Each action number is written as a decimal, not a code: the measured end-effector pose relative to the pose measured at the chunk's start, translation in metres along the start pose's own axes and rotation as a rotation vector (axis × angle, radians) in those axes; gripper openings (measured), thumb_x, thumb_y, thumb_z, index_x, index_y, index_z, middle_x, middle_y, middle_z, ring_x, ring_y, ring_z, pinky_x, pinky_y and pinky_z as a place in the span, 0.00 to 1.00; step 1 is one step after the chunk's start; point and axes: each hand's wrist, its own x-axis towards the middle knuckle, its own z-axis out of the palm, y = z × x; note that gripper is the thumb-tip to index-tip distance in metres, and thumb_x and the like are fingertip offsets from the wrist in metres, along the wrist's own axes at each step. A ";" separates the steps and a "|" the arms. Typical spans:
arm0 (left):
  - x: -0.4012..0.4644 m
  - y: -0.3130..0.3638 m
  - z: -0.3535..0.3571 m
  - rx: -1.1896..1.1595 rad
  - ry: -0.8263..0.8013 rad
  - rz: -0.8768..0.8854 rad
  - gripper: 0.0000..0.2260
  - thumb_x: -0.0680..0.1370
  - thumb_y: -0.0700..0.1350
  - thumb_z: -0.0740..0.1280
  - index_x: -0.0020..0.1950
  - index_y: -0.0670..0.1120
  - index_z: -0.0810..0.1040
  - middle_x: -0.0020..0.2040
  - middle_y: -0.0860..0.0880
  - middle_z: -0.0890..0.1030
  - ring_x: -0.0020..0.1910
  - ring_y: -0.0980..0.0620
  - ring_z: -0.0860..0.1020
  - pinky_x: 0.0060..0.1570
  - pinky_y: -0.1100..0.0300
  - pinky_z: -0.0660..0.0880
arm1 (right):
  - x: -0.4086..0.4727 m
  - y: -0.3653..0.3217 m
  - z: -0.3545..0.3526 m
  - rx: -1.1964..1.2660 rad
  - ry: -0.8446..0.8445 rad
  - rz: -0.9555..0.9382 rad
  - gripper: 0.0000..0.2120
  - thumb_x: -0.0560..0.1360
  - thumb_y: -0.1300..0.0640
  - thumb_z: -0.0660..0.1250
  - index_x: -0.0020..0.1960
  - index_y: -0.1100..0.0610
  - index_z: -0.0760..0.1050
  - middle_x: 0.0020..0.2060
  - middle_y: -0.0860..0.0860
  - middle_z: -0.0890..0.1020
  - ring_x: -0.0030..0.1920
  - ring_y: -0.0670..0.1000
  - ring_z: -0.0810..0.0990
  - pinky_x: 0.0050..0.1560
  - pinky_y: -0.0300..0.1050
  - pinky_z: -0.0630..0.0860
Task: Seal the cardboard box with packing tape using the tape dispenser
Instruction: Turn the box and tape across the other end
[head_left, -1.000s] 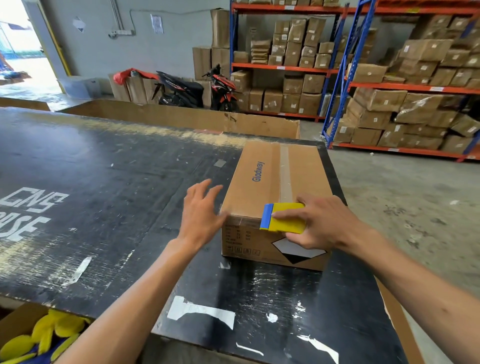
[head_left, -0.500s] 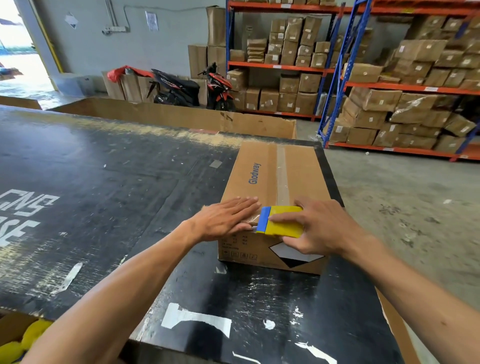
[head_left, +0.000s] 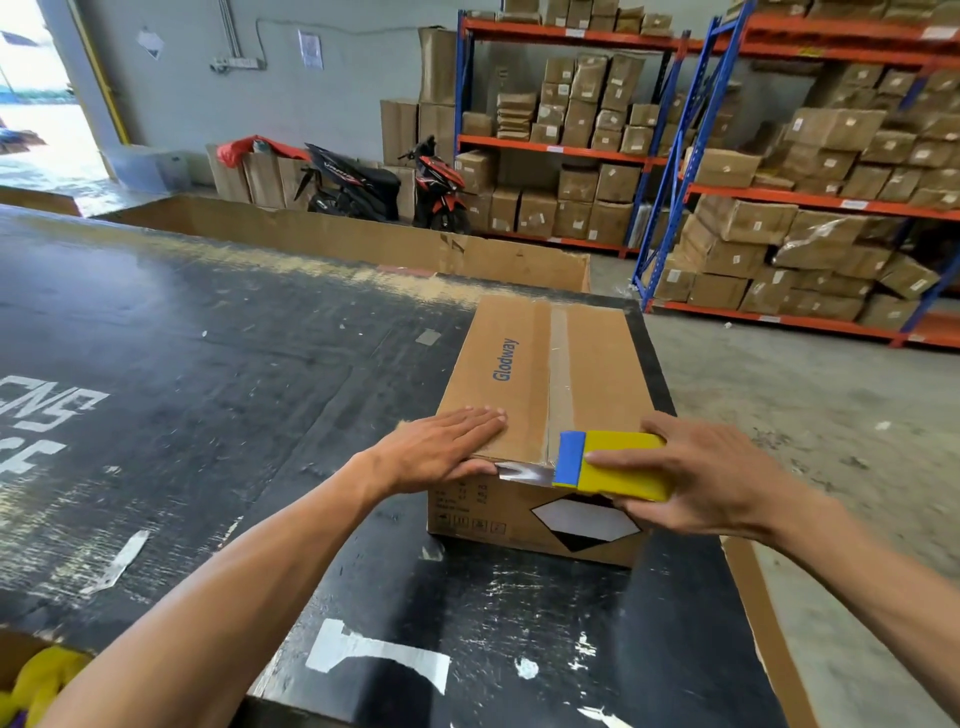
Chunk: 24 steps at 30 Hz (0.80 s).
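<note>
The left hand (head_left: 441, 449) has come down flat on the cardboard box (head_left: 545, 374) – bracing it – while right-hand fingers (head_left: 618, 457) grip the tape dispenser (head_left: 618, 465) taping the near edge.

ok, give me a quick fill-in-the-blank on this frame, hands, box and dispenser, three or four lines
1. The right hand holds a yellow tape dispenser with a ____ front edge.
2. The left hand lies ____ on top of the cardboard box.
3. The word printed in blue on the box top is ____.
4. The box stands on a ____ table.

Missing words: blue; flat; Glodway; black
</note>
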 end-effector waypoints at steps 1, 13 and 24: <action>0.000 0.000 0.000 0.004 0.002 0.000 0.35 0.80 0.66 0.43 0.82 0.47 0.51 0.81 0.48 0.55 0.80 0.54 0.52 0.76 0.62 0.41 | -0.004 0.005 -0.001 -0.002 -0.003 -0.010 0.24 0.69 0.35 0.63 0.65 0.35 0.75 0.39 0.49 0.74 0.27 0.49 0.71 0.24 0.42 0.69; 0.022 0.012 -0.016 0.162 0.056 0.162 0.32 0.83 0.64 0.44 0.82 0.47 0.49 0.80 0.44 0.61 0.79 0.48 0.59 0.79 0.51 0.47 | 0.003 0.008 0.008 -0.078 -0.048 0.008 0.28 0.69 0.34 0.51 0.68 0.31 0.71 0.44 0.50 0.76 0.35 0.53 0.77 0.32 0.43 0.66; 0.056 0.029 0.006 0.045 -0.135 0.170 0.33 0.82 0.65 0.40 0.82 0.49 0.41 0.82 0.50 0.46 0.80 0.55 0.43 0.79 0.56 0.42 | 0.002 0.008 0.015 -0.062 0.054 -0.039 0.22 0.69 0.36 0.61 0.61 0.33 0.78 0.39 0.49 0.76 0.27 0.50 0.70 0.25 0.41 0.66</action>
